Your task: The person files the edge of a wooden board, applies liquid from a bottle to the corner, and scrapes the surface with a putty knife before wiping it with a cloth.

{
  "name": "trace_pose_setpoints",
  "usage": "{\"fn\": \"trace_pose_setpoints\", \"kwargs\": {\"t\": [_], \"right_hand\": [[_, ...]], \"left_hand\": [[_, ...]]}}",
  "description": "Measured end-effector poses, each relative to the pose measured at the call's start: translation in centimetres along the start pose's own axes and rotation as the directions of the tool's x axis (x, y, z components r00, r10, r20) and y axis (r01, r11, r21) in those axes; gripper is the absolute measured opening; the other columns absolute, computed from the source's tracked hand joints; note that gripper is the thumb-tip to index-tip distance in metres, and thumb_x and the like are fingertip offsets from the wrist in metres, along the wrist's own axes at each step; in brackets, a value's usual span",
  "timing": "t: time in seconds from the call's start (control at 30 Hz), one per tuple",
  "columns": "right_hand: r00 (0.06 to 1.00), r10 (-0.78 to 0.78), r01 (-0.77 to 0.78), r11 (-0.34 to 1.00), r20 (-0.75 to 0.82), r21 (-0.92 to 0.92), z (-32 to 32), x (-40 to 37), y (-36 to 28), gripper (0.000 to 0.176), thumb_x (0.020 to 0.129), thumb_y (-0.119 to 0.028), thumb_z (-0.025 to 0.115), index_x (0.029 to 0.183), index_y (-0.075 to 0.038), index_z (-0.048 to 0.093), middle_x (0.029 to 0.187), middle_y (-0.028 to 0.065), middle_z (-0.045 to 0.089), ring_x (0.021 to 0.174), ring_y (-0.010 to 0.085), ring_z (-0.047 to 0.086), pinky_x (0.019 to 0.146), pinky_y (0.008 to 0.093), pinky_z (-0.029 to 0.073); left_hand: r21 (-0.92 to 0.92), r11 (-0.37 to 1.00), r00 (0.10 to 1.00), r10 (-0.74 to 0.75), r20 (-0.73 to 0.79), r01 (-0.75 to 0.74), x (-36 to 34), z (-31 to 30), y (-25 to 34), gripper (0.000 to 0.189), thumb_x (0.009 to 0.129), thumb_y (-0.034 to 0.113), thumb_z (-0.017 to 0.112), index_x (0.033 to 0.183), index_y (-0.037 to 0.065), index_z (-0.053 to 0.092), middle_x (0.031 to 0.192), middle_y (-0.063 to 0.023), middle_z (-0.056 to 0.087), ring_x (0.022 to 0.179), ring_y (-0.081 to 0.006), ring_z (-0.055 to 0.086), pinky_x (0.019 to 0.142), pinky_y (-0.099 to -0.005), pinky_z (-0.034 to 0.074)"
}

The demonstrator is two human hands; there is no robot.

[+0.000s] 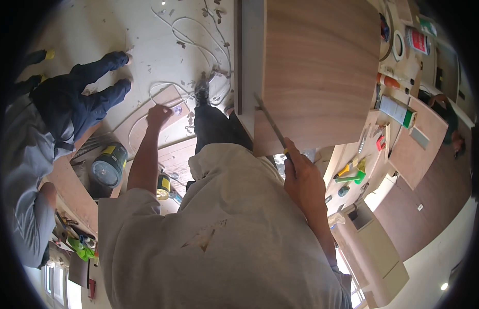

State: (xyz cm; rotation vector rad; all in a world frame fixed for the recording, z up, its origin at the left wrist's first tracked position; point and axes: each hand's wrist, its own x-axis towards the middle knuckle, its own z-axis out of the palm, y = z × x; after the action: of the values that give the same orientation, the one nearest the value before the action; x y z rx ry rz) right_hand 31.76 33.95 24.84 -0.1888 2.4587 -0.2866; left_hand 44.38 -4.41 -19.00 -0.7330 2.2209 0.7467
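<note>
My right hand (pixel 303 177) is wrapped around the handle of a long, thin file (pixel 273 126). Its grey blade rests along the near left corner of a wood-veneered panel (pixel 319 77), which stands at about waist height. Part of the yellow and black handle shows between my fingers. My left hand (pixel 159 116) hangs out to the side, away from the panel, with its fingers curled in. Whether anything is inside those fingers is hidden. Below it, a board (pixel 170 103) and a loose white cable (pixel 190 49) lie on the floor.
Another person (pixel 31 149) in grey and dark clothes is at the left, by a dark bucket (pixel 109 165). On the right, a workbench bears a green-handled tool (pixel 352 177), a red can (pixel 417 41) and wooden pieces. A second person (pixel 445 121) is beyond it. Debris litters the floor.
</note>
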Motion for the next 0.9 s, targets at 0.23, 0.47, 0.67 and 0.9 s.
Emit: {"fn": "trace_pose_setpoints", "kwargs": {"t": [0.23,0.47,0.67,0.9], "right_hand": [[0.999,0.034,-0.033,0.999,-0.026,0.042,0.0,-0.2,-0.3,0.053,0.098,-0.01,0.063,0.151,-0.011,0.057,0.099,0.0228,0.074,0.082,0.0422,0.074,0.07,0.0518,0.058],[0.998,0.045,-0.042,0.996,-0.036,0.084,0.4,-0.6,-0.3,0.052,0.098,-0.01,0.062,0.15,-0.012,0.059,0.097,0.0218,0.074,0.083,0.0415,0.074,0.07,0.0518,0.057],[0.999,0.053,-0.053,0.998,-0.006,0.016,-0.7,-0.5,-1.2,0.054,0.097,-0.01,0.064,0.15,-0.015,0.059,0.088,0.0195,0.071,0.076,0.0401,0.072,0.067,0.0517,0.056],[0.996,0.072,-0.068,0.995,0.055,-0.07,-1.3,-0.6,-1.7,0.054,0.098,-0.012,0.063,0.152,-0.015,0.058,0.086,0.019,0.069,0.073,0.039,0.072,0.065,0.0518,0.058]], "left_hand": [[-0.489,0.733,0.879,0.348,-0.327,-0.472,1.8,1.7,18.2,0.036,0.097,0.039,0.074,0.116,0.008,0.078,0.119,-0.0153,0.076,0.106,-0.0334,0.072,0.098,-0.0436,0.054],[-0.939,0.243,0.783,0.522,0.337,0.242,-6.3,-1.2,29.2,0.036,0.106,0.037,0.07,0.121,0.005,0.071,0.103,-0.0018,0.073,0.09,-0.0124,0.068,0.082,-0.0278,0.057],[-0.907,0.163,0.774,0.477,0.418,0.389,-7.4,0.0,29.6,0.021,0.103,0.028,0.075,0.112,0.009,0.071,0.1,0.0006,0.071,0.088,-0.011,0.067,0.083,-0.0276,0.057],[-0.892,0.026,0.772,0.49,0.405,0.451,-7.3,1.9,29.4,0.021,0.101,0.023,0.077,0.11,0.005,0.071,0.104,-0.0033,0.069,0.092,-0.0153,0.065,0.092,-0.0344,0.057]]}}
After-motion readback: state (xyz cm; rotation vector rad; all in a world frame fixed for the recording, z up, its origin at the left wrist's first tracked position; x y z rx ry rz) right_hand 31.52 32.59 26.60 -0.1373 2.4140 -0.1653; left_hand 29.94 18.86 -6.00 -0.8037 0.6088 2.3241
